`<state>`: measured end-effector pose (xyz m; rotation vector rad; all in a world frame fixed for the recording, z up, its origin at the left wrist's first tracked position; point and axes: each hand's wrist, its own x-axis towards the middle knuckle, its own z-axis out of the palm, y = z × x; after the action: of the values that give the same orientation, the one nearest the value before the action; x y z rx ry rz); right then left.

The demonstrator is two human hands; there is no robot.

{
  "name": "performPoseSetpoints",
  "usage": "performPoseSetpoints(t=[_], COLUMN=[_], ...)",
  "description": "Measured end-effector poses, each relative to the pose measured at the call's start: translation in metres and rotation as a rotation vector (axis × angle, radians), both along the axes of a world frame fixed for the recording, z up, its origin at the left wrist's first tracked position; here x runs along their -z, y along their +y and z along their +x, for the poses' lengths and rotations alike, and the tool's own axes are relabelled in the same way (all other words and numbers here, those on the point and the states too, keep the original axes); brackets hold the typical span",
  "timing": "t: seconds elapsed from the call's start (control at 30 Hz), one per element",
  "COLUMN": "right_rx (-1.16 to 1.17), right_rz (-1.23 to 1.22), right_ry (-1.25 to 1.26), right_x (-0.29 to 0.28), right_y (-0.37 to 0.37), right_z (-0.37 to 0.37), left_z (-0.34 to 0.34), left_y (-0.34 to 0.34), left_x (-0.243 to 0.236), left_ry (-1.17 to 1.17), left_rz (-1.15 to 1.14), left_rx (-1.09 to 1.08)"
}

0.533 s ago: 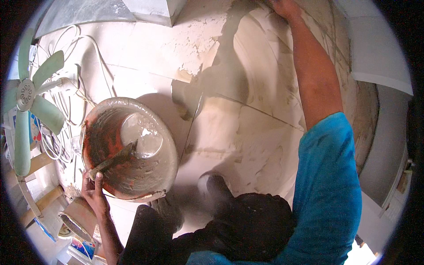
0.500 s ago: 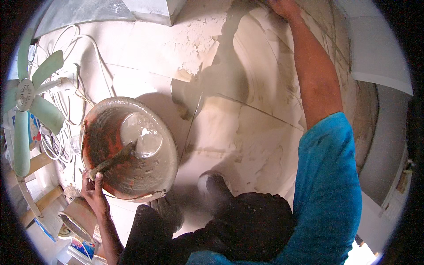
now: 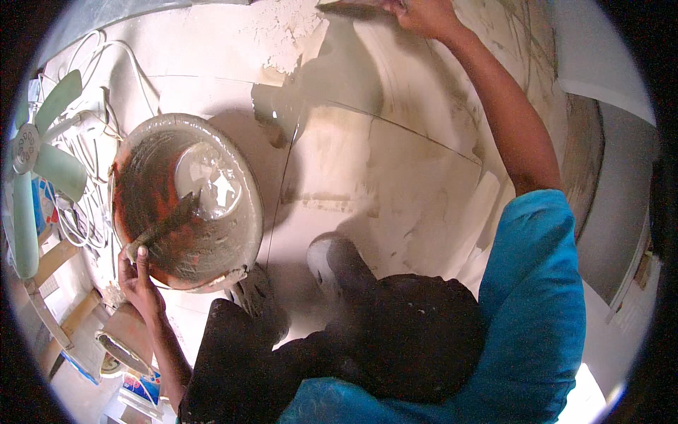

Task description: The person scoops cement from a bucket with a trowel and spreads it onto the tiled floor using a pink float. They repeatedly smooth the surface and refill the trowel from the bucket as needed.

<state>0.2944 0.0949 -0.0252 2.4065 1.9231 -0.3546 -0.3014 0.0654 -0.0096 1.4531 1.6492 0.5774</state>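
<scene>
My left hand point(image 3: 143, 283) grips the handle of a mud-coated tool point(image 3: 169, 226) at the near-left rim of a tilted bucket point(image 3: 248, 177). The bucket has a reddish inside smeared with grey, and a pool of wet grey mix point(image 3: 208, 169) lies in it. My right arm reaches to the top edge, where my right hand point(image 3: 424, 15) holds a flat trowel-like tool point(image 3: 346, 7), partly cut off by the frame, against the tiled floor. Wet grey mix point(image 3: 332, 63) is spread on the tiles below it. My legs and feet are at the bottom centre.
A pale green fan point(image 3: 25, 148) stands at the far left beside tangled white cables point(image 3: 92, 177). Below are wooden pieces point(image 3: 70, 314) and a smaller dirty container point(image 3: 123, 336). A white step or panel point(image 3: 600, 85) and a grey strip point(image 3: 611, 212) run along the right.
My right hand has moved leftward along the top, bringing the flat tool into view. The bucket, fan and floor appear higher and further left in the view; my left hand still grips at the rim.
</scene>
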Motion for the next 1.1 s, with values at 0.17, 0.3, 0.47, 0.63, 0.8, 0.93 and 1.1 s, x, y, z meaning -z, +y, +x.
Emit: performPoseSetpoints(t=[0.17,0.3,0.47,0.63,0.8,0.93,1.1], right_rx=[0.016,0.141,-0.106,-0.496,-0.764,-0.891,-0.772], right_rz=[0.020,0.125,0.156,0.142,0.075,0.104,0.089], right_ry=[-0.045,-0.130,0.000,0.190,0.138,0.196,0.300], right_x=[-0.004,0.015,0.019,0.017,0.019,0.025,0.013], right_y=[-0.004,0.026,0.034,0.023,0.002,-0.013,-0.038], right_z=[-0.013,0.024,-0.026,-0.094,-0.126,-0.105,-0.076], left_z=[0.002,0.002,0.007,0.005,0.008,0.007,0.008], left_y=[-0.006,-0.007,-0.011,-0.012,-0.010,-0.009,-0.011], left_x=[0.001,0.005,0.003,0.006,0.012,0.013,0.010], left_ry=[0.005,-0.034,-0.004,-0.048,-0.098,-0.096,-0.084], left_rz=[0.000,-0.001,0.012,0.039,0.061,0.064,0.094], left_rx=[-0.008,0.020,-0.003,0.000,0.019,0.017,0.015])
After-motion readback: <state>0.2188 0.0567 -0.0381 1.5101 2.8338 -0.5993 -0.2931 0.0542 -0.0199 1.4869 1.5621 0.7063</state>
